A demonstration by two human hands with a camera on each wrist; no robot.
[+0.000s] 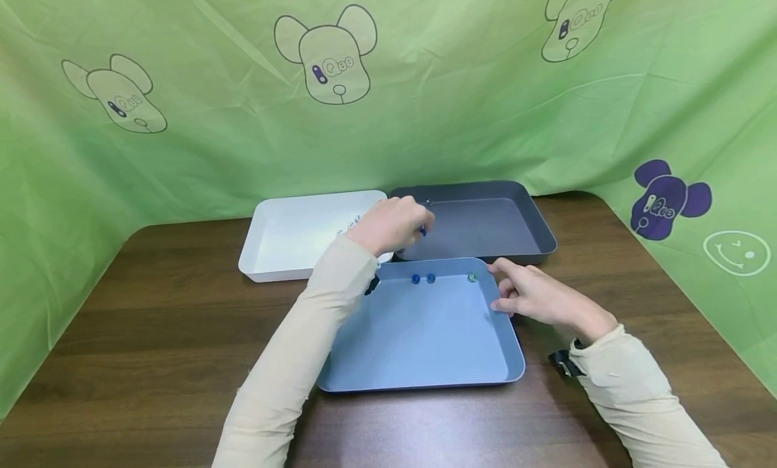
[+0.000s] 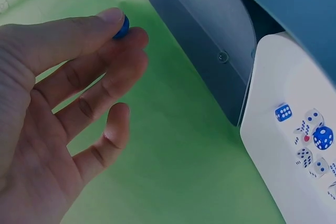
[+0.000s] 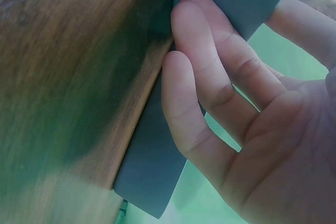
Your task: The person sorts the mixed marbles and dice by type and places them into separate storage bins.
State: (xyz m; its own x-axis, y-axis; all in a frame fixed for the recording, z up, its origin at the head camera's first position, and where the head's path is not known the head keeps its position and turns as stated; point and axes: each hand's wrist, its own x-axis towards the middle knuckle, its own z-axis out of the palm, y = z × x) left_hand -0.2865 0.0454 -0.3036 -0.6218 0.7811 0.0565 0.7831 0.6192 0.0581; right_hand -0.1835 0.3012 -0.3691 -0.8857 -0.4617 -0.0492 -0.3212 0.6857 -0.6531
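My left hand (image 1: 393, 224) pinches a blue marble (image 2: 124, 28) between thumb and index finger, over the left part of the dark grey tray (image 1: 485, 226). The other fingers are loosely bent below it in the left wrist view. On the right, my right hand (image 1: 537, 294) grips the right rim of the light blue tray (image 1: 425, 333); in the right wrist view several fingertips (image 3: 178, 74) lie against the tray's outer wall. Toward the back of the blue tray sit two blue marbles (image 1: 415, 279) and a green marble (image 1: 472, 277). A clear marble (image 2: 223, 56) lies in the grey tray.
Left of the grey tray stands a white tray (image 1: 285, 235) holding several dice, among them a blue die (image 2: 283, 112). All the trays are on a dark wooden table (image 1: 182, 333). Green cloth (image 1: 212, 151) hangs behind and at both sides.
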